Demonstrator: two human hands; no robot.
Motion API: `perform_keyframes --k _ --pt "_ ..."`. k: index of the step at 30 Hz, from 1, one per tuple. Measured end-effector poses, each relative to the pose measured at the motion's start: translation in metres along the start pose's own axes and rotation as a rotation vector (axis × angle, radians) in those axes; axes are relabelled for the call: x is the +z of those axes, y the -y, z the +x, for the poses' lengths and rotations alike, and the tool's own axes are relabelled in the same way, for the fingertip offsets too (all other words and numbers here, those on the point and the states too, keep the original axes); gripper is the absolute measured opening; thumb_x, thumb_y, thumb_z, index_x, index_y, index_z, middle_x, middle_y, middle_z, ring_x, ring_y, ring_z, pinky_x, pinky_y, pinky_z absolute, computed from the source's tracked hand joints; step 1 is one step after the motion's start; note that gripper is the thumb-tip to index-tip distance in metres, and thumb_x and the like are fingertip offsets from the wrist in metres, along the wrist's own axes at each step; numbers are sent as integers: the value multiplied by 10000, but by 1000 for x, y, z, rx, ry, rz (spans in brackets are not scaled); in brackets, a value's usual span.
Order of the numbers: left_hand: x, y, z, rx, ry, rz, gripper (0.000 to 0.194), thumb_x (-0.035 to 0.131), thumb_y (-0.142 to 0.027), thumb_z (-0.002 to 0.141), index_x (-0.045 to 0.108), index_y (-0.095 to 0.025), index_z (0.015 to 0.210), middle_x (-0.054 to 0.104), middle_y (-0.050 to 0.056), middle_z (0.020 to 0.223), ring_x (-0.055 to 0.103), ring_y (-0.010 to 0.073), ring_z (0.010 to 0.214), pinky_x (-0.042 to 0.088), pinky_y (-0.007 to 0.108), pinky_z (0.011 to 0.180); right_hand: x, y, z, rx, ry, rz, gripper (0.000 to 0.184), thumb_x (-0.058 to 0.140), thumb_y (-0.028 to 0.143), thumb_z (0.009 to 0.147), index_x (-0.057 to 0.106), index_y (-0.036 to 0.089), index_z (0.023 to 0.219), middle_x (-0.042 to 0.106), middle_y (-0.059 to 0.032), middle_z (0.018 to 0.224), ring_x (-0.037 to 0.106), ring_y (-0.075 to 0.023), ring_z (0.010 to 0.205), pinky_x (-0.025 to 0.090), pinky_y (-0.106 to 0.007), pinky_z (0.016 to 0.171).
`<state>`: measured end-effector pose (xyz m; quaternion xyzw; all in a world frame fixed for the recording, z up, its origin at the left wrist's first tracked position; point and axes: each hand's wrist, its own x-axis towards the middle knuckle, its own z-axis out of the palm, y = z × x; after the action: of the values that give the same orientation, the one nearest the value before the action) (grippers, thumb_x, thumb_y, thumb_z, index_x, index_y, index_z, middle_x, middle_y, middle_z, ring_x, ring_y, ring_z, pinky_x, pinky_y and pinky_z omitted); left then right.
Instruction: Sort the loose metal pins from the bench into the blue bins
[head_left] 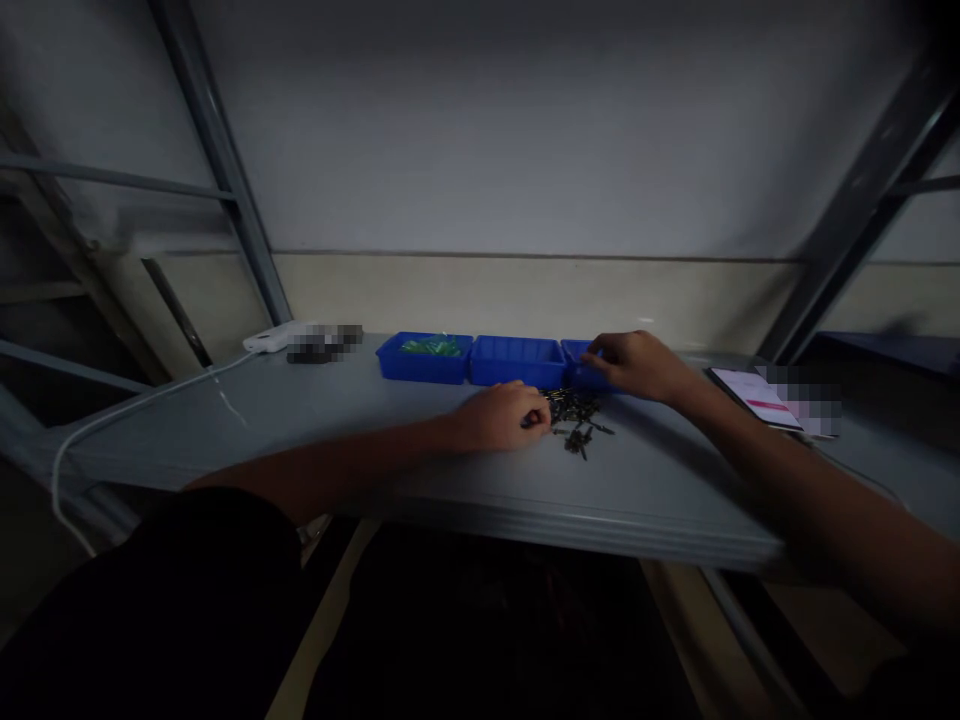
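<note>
My left hand [499, 417] rests on the shelf with its fingers curled, at the left edge of a pile of small dark metal pieces [577, 410] that look like screws or bits. Whatever those fingers hold, if anything, is hidden. Over the right blue bin [581, 378] hangs my right hand [634, 362], thumb and fingers drawn together; I cannot make out anything between them. That hand covers much of the bin. To its left stand the middle blue bin [517, 375] and the left blue bin [424, 370], which holds green plastic material [433, 346].
A phone [757, 398] with its screen lit lies at the right on the grey shelf [480, 485]. At the back left are a white device [270, 337] with a white cable [142, 402] and a blurred dark object [322, 345]. Metal posts [217, 150] flank the shelf.
</note>
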<state>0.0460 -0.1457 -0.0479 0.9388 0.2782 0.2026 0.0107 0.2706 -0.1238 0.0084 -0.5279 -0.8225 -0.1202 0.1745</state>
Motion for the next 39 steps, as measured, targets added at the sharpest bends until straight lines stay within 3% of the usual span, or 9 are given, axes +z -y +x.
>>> perform_keyframes --k 6,12,17,20,23,26,28,34,39 --pt "3 17 4 -76 -97 45 148 438 -206 864 583 -180 853 617 27 875 517 169 867 396 301 802 2 26 -9 -245 185 109 336 366 392 882 630 191 826 638 -43 716 541 -152 623 351 -268 583" --pt "-1 27 8 -132 -176 23 103 460 -188 855 559 -162 848 601 33 842 531 166 857 407 306 819 12 32 -11 -327 232 185 248 388 285 857 605 187 789 618 -26 695 516 -133 610 345 -258 594" --pt "-4 18 6 -145 -200 -6 83 480 -198 852 555 -163 847 603 30 833 536 162 849 420 296 796 10 32 -10 -305 219 271 183 421 217 778 600 187 755 620 -6 678 518 -124 600 362 -246 593" --pt "-4 15 4 -197 -188 -37 156 513 -283 850 544 -169 952 603 21 816 542 163 824 426 292 753 3 24 -8 -246 199 283 175 437 237 736 603 182 716 614 -1 655 520 -129 597 364 -245 580" --pt "-4 12 5 -217 -160 -45 269 540 -369 830 523 -175 1016 599 16 800 542 169 818 421 290 716 -4 7 -3 -129 68 216 229 427 277 741 621 163 698 611 -21 634 518 -139 585 359 -260 581" --pt "-3 4 10 -196 -127 5 306 574 -453 789 552 -189 941 603 21 846 538 179 834 413 304 725 -5 -10 2 4 -80 99 309 406 317 782 661 146 757 622 -54 650 527 -155 588 354 -276 582" --pt "-2 0 15 -176 -106 71 338 592 -507 758 575 -196 890 610 26 880 532 196 862 405 326 748 -2 -17 4 39 -104 62 348 399 351 807 675 139 808 637 -71 687 540 -165 610 358 -280 588" --pt "1 6 18 -158 -51 137 146 538 -311 803 635 -202 790 646 17 819 535 193 838 397 328 742 2 -4 1 -58 -25 100 360 402 390 843 663 143 836 637 -61 696 521 -147 593 356 -272 582" --pt "3 20 15 -180 -77 133 134 506 -250 808 628 -196 809 647 23 823 546 194 841 414 322 744 6 15 -4 -195 72 164 314 413 380 850 640 166 807 608 -23 639 484 -123 542 330 -259 554"
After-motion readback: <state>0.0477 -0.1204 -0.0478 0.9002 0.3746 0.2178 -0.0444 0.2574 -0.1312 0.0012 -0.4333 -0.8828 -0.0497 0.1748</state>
